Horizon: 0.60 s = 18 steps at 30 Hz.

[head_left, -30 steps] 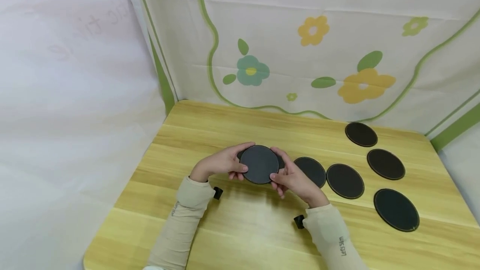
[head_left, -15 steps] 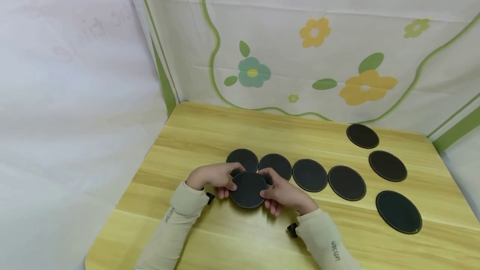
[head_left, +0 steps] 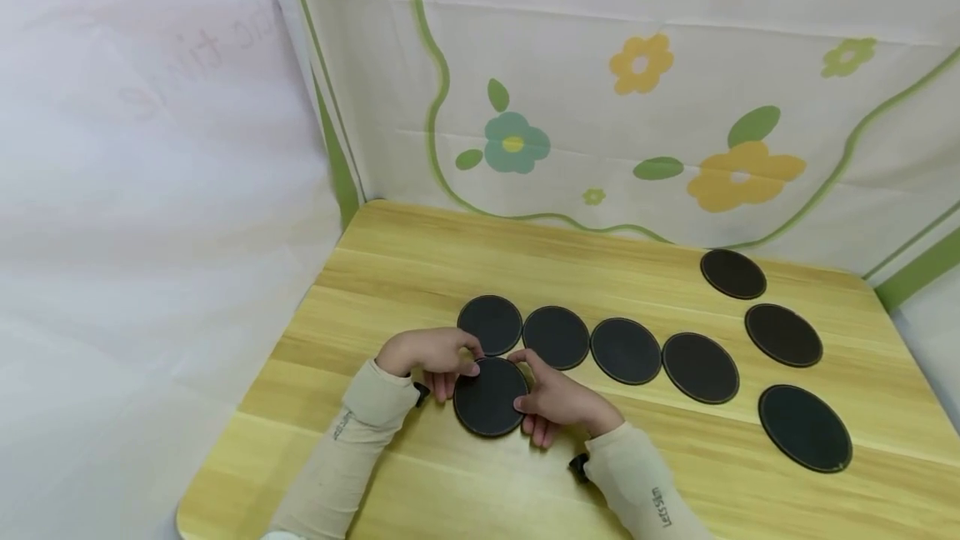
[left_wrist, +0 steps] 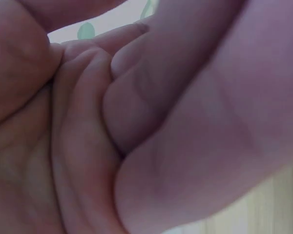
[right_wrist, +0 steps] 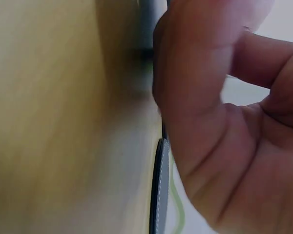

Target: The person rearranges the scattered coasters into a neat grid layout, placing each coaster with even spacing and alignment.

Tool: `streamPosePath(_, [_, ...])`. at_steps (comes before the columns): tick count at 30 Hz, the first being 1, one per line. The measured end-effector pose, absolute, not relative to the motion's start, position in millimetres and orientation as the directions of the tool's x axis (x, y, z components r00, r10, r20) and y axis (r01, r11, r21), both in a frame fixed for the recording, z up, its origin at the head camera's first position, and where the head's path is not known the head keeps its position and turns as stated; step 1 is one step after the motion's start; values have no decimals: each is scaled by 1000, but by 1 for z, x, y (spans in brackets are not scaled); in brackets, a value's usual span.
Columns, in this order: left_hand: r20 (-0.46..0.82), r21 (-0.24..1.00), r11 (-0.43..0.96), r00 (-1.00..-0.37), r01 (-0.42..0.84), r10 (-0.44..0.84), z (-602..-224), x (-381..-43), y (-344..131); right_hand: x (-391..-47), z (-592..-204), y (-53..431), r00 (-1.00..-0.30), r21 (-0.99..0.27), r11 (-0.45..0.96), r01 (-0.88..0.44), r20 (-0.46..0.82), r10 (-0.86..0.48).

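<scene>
In the head view a black round coaster (head_left: 491, 397) with a stitched rim lies on the wooden table, below the left end of a row of similar coasters. My left hand (head_left: 435, 357) holds its upper left edge, thumb on the rim. Opposite it, my right hand (head_left: 558, 398) grips the right edge between thumb and curled fingers. The leftmost coaster (head_left: 490, 325) of the row sits right at the held one's far edge. Curled fingers (left_wrist: 151, 97) fill the left wrist view and hide the coaster there. Another coaster's stitched edge (right_wrist: 159, 187) shows beside the hand in the right wrist view.
The row runs rightward through a second coaster (head_left: 556, 337), a third (head_left: 626, 351) and a fourth (head_left: 701, 367). Three more coasters, far (head_left: 733, 274), middle (head_left: 783, 335) and near (head_left: 806, 428), lie apart on the right. A flowered cloth (head_left: 585, 107) hangs behind the table (head_left: 337, 440).
Both hands have brought the coaster down and toward the person, from over the row's left end onto the table in front of it. The other coasters stay where they were.
</scene>
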<state>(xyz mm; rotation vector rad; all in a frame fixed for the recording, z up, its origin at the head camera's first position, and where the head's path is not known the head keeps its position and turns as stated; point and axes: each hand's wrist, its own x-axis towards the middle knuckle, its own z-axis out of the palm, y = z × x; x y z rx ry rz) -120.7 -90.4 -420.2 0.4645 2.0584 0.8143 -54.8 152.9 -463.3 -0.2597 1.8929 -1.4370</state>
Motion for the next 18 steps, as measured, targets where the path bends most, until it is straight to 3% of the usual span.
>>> streamPosePath(18, [-585, 692, 721, -585, 1, 562, -417, -122, -93, -53, -458, 148, -760, -868, 458, 192, -427, -490])
